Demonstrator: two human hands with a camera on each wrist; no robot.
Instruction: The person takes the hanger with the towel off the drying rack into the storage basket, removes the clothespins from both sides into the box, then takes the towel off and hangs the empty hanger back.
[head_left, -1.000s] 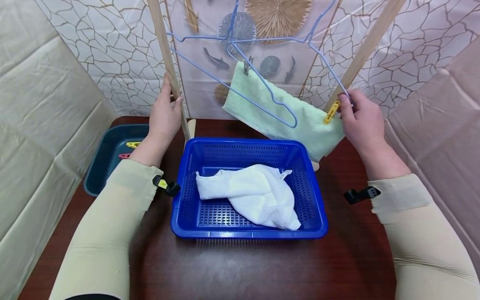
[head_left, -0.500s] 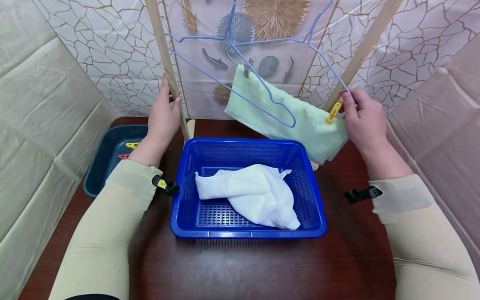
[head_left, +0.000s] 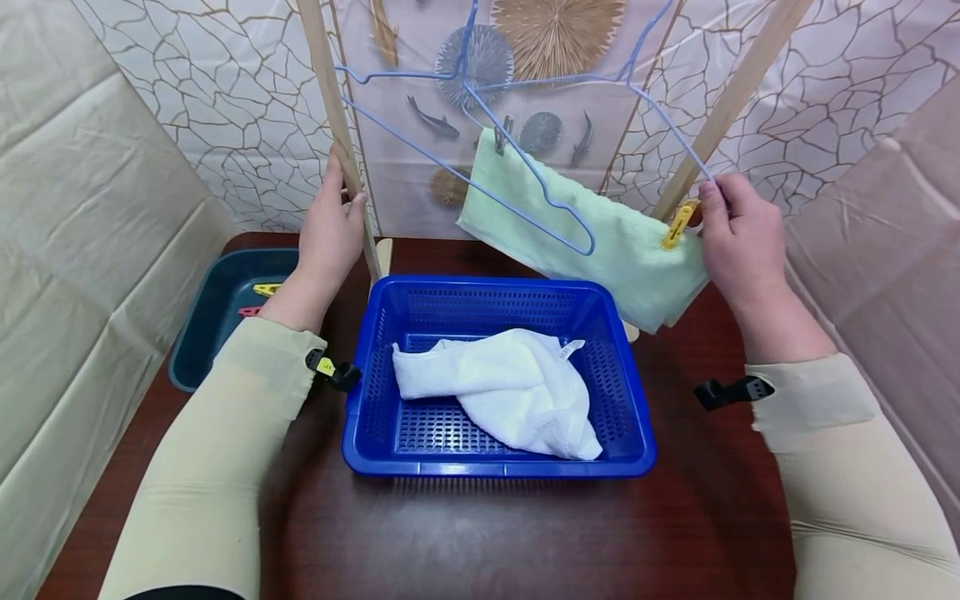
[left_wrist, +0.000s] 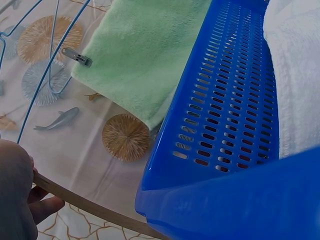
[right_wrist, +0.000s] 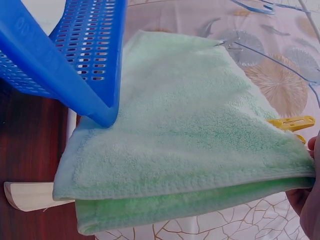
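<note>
Behind the blue basket (head_left: 498, 468), the towel (head_left: 577, 221) is pegged to a hanger (head_left: 682, 139) pinched by the right hand (head_left: 744, 237); the post (head_left: 330, 92) is gripped by the left hand (head_left: 328, 227); soft, probably light, the towel is best held along its edge.

We've got a lt-green towel (head_left: 585, 242), fluffy, hung on a slant, L end higher than R. Right-wrist view shows us 2 layers at the bottom edge, i.e. folded. A grey clip (head_left: 504, 135) grips its upper L corner; a yellow clip (head_left: 679, 225), tilted, bites the top edge nr the R end, just beside the right hand (head_left: 744, 237). The hanger (head_left: 682, 138), thin blue wire, dips to the R, that end held in the same hand; we can't make out all of its lower bar. The post (head_left: 327, 79) is plain lt wood, narrow, leaning a bit, btwn thumb & fingers of the left hand (head_left: 330, 225).
</note>
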